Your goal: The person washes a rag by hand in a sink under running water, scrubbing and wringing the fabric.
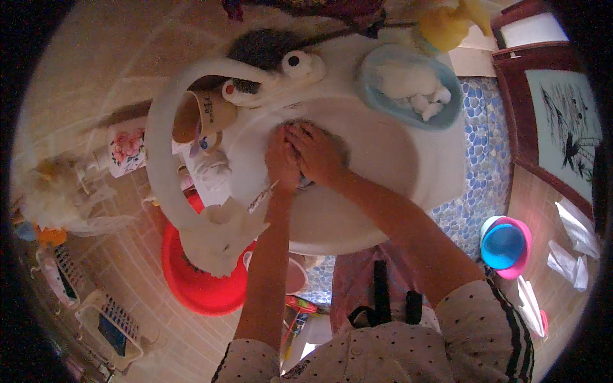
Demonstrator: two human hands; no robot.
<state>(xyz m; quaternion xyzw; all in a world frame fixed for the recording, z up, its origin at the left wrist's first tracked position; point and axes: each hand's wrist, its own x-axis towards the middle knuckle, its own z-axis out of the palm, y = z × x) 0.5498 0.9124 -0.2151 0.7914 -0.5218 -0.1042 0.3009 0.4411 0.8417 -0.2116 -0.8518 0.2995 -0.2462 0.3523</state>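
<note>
My left hand (281,155) and my right hand (318,154) are pressed together low in a white washbasin (383,143). The right fingers lie across the left ones. A small greyish thing (305,182) shows between the heels of my hands; most of it is hidden, and whether either hand grips it is unclear. Behind my hands, on the basin's back ledge, are a white knob with a red dot (231,90) and a white round fitting with a dark centre (294,61). A thick pale curved band (160,143) arcs around the left side.
A pale blue plastic tub (373,98) holding white pieces stands at the basin's right rear. A tan cup (218,110) bearing writing is at the left rear. On the floor are a red tub (210,299), nested blue and pink basins (505,246), and plastic baskets (112,330).
</note>
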